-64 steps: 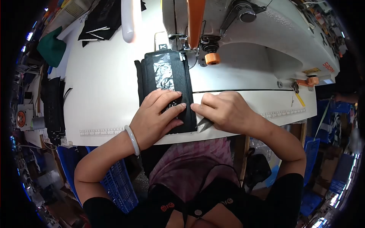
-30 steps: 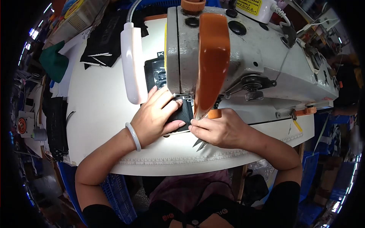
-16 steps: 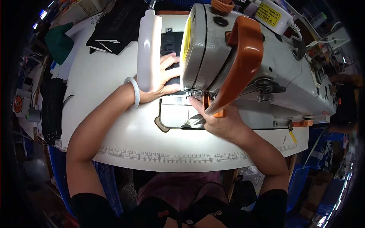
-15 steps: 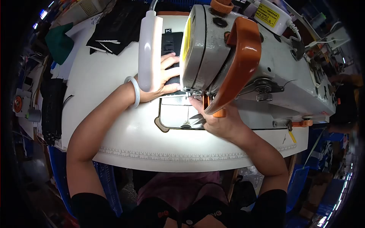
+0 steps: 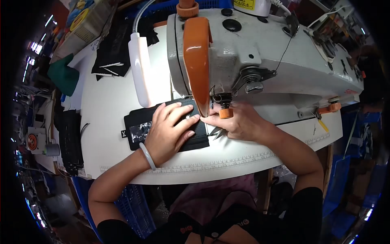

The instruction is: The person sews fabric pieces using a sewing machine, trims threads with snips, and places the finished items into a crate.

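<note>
My left hand [image 5: 168, 132] lies palm down on a black fabric piece [image 5: 199, 140], its fingers spread towards the needle area. The piece has a glossy patch [image 5: 140, 131] and a small tab with a white mark at its left end. Close to the piece's right edge is my right hand [image 5: 245, 124], with its index finger and thumb near the fabric. Metal blades of scissors [image 5: 218, 133] stick out from under its curled fingers; the handles are hidden. The sewing machine [image 5: 231, 44] stands over the work, its orange guard [image 5: 196, 53] hiding the needle.
A lit lamp [image 5: 139, 75] hangs left of the machine head. Black fabric pieces [image 5: 113, 51] and a green cloth [image 5: 65, 77] lie at the back left. A printed ruler [image 5: 195, 165] runs along the table's front edge. A yellow-handled tool [image 5: 323, 125] is at the right.
The black piece has come out from behind the machine head towards me and turned sideways. My left hand has moved nearer with it. My right hand still has the scissors; the view has shifted.
</note>
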The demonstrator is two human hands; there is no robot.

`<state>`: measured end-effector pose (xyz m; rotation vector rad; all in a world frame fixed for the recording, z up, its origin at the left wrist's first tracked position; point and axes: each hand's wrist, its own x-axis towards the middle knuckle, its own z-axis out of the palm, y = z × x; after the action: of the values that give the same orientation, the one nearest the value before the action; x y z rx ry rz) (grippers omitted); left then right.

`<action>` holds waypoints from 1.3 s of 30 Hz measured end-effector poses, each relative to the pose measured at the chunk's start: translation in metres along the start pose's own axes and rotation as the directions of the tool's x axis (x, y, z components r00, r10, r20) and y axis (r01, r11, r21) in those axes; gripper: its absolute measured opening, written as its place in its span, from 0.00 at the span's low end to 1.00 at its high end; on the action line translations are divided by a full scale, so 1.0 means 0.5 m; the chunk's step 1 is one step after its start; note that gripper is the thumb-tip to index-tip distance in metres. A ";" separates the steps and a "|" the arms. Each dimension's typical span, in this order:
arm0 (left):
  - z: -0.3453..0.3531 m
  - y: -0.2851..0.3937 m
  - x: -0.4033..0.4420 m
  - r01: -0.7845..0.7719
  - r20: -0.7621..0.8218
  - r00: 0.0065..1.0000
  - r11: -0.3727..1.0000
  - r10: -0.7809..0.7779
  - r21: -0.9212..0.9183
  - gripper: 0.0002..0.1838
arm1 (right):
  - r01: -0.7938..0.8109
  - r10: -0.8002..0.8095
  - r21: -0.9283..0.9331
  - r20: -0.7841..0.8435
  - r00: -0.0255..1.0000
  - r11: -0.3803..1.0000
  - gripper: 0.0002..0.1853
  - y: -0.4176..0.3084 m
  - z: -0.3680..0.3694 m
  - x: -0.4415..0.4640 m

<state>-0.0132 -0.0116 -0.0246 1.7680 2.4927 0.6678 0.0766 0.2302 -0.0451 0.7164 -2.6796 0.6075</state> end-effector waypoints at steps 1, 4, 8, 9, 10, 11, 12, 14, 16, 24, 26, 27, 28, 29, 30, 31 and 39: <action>0.003 0.002 0.002 0.007 0.017 1.000 1.000 -0.008 0.022 0.22 | 0.006 -0.006 -0.005 -0.003 1.000 1.000 0.21 0.003 0.001 -0.005; 0.003 -0.003 0.014 0.025 0.044 0.999 0.999 -0.026 0.022 0.18 | 0.027 -0.027 -0.022 -0.010 1.000 0.999 0.21 0.007 -0.003 -0.004; 0.005 -0.028 0.035 0.048 0.034 0.998 0.998 -0.050 0.046 0.16 | 0.028 -0.031 -0.043 -0.051 0.998 0.999 0.22 0.021 0.006 -0.004; 0.003 -0.036 0.041 0.033 0.010 0.999 0.999 -0.033 0.036 0.15 | 0.006 -0.009 -0.068 -0.040 0.999 0.998 0.22 0.022 0.010 -0.007; 0.001 -0.044 0.048 0.017 -0.016 1.000 0.999 -0.017 0.027 0.15 | -0.014 0.011 -0.094 -0.028 1.000 0.995 0.23 0.020 0.011 -0.006; 0.001 -0.054 0.054 0.027 -0.007 1.000 1.000 -0.027 0.008 0.13 | -0.017 0.019 -0.094 0.016 1.000 0.995 0.24 0.013 0.002 -0.002; 0.003 -0.065 0.060 0.019 -0.013 1.000 1.000 -0.019 -0.005 0.12 | -0.039 0.041 -0.091 0.027 0.999 0.995 0.23 0.010 0.001 0.000; 0.002 -0.092 0.073 -0.020 -0.018 1.000 0.999 0.019 -0.032 0.11 | -0.094 0.099 -0.087 0.046 0.994 0.992 0.23 0.000 -0.002 -0.003; 0.001 -0.125 0.094 -0.066 -0.040 0.997 0.997 0.064 -0.043 0.11 | -0.124 0.135 -0.131 0.075 0.988 0.984 0.17 -0.014 -0.012 -0.005; 0.013 -0.112 0.096 0.192 -0.106 0.975 0.980 -0.197 -0.053 0.17 | -0.238 0.183 -0.287 -0.204 0.962 0.928 0.06 -0.081 -0.208 -0.114; 0.016 -0.115 0.098 0.157 -0.079 0.984 0.988 -0.157 -0.006 0.15 | -0.298 0.032 -0.407 -0.545 0.838 0.864 0.03 -0.019 -0.314 -0.194; 0.013 -0.121 0.104 0.119 -0.073 0.991 0.992 -0.115 0.048 0.13 | -0.509 0.145 -0.298 -0.736 0.661 0.808 0.09 -0.005 -0.377 -0.210; 0.011 -0.127 0.108 0.082 -0.065 0.995 0.991 -0.075 0.104 0.12 | -0.601 0.185 -0.153 -0.868 0.461 0.784 0.15 0.053 -0.445 -0.257; 0.020 -0.136 0.117 0.038 -0.139 0.990 0.994 -0.023 0.100 0.12 | -0.757 0.177 -0.244 -0.886 0.428 0.606 0.17 0.098 -0.525 -0.288; 0.029 -0.145 0.125 -0.007 -0.211 0.977 0.995 0.029 0.104 0.13 | -0.855 0.123 -0.308 -0.913 0.389 0.417 0.17 0.138 -0.572 -0.296; 0.033 -0.145 0.133 0.000 -0.240 0.971 0.996 0.022 0.090 0.15 | -0.818 0.047 -0.505 -0.843 0.536 0.275 0.18 0.179 -0.621 -0.318; 0.065 -0.145 0.160 0.103 -0.106 0.990 0.993 -0.097 0.050 0.27 | -0.712 0.771 0.496 -0.629 0.099 0.497 0.33 0.386 -0.663 -0.572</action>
<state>-0.0991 0.0520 -0.0612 1.6524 2.6719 0.7086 0.2702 0.6525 0.0694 -0.9338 -1.8632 0.9406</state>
